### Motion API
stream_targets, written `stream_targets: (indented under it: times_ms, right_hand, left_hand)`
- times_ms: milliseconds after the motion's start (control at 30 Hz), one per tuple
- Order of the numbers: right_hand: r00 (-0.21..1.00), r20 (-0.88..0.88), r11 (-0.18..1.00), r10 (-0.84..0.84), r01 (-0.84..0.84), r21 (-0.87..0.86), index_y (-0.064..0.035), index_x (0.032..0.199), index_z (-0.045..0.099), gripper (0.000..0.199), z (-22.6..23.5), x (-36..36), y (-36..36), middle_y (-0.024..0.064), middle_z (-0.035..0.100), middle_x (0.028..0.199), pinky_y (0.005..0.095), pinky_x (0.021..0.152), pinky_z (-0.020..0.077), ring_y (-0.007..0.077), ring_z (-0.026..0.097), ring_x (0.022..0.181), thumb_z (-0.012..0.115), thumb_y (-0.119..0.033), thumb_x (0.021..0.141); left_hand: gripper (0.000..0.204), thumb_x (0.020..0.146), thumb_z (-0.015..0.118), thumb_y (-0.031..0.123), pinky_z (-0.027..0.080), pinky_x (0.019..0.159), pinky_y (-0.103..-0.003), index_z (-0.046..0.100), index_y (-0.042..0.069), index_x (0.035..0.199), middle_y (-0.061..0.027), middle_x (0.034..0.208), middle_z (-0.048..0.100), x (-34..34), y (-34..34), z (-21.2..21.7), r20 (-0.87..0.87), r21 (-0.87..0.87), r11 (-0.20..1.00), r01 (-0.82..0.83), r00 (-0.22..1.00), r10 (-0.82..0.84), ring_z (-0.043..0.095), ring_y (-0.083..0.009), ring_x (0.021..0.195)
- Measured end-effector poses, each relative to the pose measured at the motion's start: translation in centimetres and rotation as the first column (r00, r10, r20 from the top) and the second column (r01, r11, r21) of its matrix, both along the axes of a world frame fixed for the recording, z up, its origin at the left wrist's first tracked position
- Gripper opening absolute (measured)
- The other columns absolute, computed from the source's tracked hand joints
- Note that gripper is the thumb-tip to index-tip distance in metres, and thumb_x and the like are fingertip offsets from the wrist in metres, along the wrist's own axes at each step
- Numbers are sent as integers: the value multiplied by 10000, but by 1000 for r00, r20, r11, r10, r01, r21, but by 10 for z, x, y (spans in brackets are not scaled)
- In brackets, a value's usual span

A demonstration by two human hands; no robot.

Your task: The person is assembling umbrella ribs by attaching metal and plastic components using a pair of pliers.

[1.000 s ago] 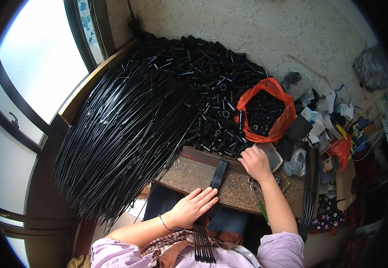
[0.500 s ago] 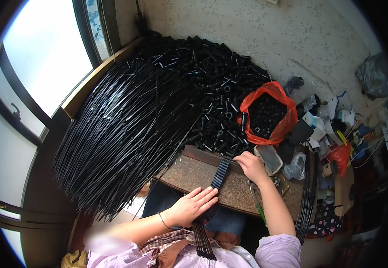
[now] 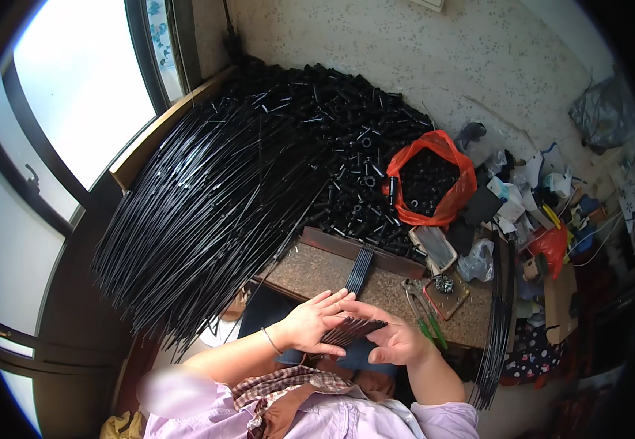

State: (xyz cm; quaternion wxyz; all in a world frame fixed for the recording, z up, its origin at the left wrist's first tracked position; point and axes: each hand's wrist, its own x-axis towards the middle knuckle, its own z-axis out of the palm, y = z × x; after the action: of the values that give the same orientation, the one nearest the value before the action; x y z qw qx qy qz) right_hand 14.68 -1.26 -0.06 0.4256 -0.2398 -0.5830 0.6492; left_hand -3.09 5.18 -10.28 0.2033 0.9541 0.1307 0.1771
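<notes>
A flat bundle of thin black rods [image 3: 359,272] lies side by side on the bench, its far end against a dark upright strip [image 3: 332,243]. My left hand [image 3: 306,327] is around the near part of the bundle, fingers above and thumb below. The near ends of the black rods [image 3: 352,331] fan out between my two hands, tilted up. My right hand [image 3: 401,342] is beside these ends, fingers stretched towards my left hand and thumb apart. Whether its fingers touch the rods is partly hidden.
A large sheaf of long black rods [image 3: 186,212] spreads at the left. Behind the bench is a heap of black tubular parts [image 3: 346,110] and a red plastic bag [image 3: 466,197] of small black pieces. Green-handled pliers [image 3: 429,325] lie right; more rods [image 3: 496,329] hang over the right edge.
My right hand has left the far end of the bundle by the strip and come down beside my left hand. The near rod ends, hanging low before, are now lifted between my hands.
</notes>
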Motion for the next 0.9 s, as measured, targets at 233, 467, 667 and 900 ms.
stream_targets:
  times_ms: [233,467,667,900]
  right_hand:
    - [887,85,855,-455,408,322,53,989,541,394,23,-20,-65,161,613,821,425,798,491,250,612,782,440,-323,925]
    - [730,-516,455,-449,684,570,-49,861,401,197,112,5,-120,70,487,666,329,532,522,169,472,545,413,-228,942]
    - [637,-423,371,-644,744,556,12,985,442,347,106,19,-119,196,615,874,441,734,524,295,635,758,483,-323,906]
    - [949,-115,805,-293,180,-565,30,1236,411,629,-67,-39,-49,184,541,1156,342,922,415,264,532,1062,394,-496,893]
  left_hand:
    - [818,672,581,634,254,1035,-459,479,42,1226,-251,1369,290,6,-14,17,12,74,997,26,1000,-27,271,-370,1288]
    - [398,572,656,79,374,964,-435,581,38,960,-70,1011,618,27,-29,85,220,-130,982,137,970,-106,525,-252,1103]
    - [211,743,642,89,470,616,-322,590,34,940,-117,717,597,29,-38,93,400,-309,936,171,916,-36,613,-246,700]
    - [313,903,509,339,379,581,-273,453,78,741,23,599,363,63,-15,103,540,-787,371,492,260,801,352,-107,547]
